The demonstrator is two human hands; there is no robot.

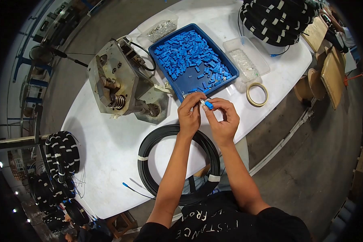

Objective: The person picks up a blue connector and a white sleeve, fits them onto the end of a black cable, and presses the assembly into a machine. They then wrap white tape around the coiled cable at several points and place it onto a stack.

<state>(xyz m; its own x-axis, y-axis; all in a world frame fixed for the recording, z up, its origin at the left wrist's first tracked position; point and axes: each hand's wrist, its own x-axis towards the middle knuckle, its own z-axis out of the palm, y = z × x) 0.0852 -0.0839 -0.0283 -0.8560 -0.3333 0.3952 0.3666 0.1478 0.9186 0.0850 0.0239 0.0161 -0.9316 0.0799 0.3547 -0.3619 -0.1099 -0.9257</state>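
Both hands meet just in front of the near edge of a blue tray (231, 83) heaped with small blue connector pieces. My right hand (222, 117) pinches a small blue connector (208, 105) between thumb and fingers. Beside it, touching or nearly so, my left hand (190, 111) has its fingers pressed together around something small and pale at the connector's end, too hidden to name. Below the hands a black cable coil (149, 141) with white tape bands lies at the table's near edge. A loose cable end with a blue tip (125, 184) sticks out left of the coil.
A metal press-like machine (127, 86) stands left of the tray. Clear boxes of small parts (162, 30) (246, 60) flank the tray. A tape roll (257, 94) lies to the right. Wrapped black coils (276, 22) sit at the back right, others (62, 156) hang at left.
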